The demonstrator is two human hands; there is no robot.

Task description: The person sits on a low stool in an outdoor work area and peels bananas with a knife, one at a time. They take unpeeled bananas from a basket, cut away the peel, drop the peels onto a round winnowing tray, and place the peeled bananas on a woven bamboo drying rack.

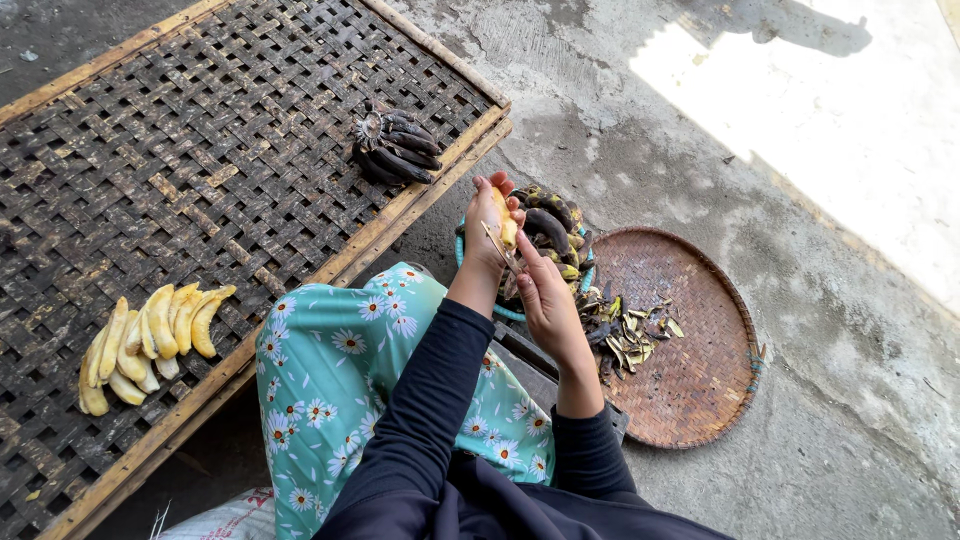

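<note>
While the left hand (487, 228) grips a half-peeled banana (505, 224) above the teal basket (478, 262), the right hand (545, 295) pinches its peel; peeled bananas (150, 340) lie far left of the basket.

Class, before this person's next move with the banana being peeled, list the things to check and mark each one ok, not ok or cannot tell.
1. Banana held in left hand: ok.
2. Right hand on the peel strip: ok.
3. Peel fully off: not ok, strips hang.
4. Bare space on woven rack beside peeled bananas: ok.
5. Round woven tray with peel scraps below the hands: ok.
6. Unpeeled dark bananas on the rack: ok.
</note>
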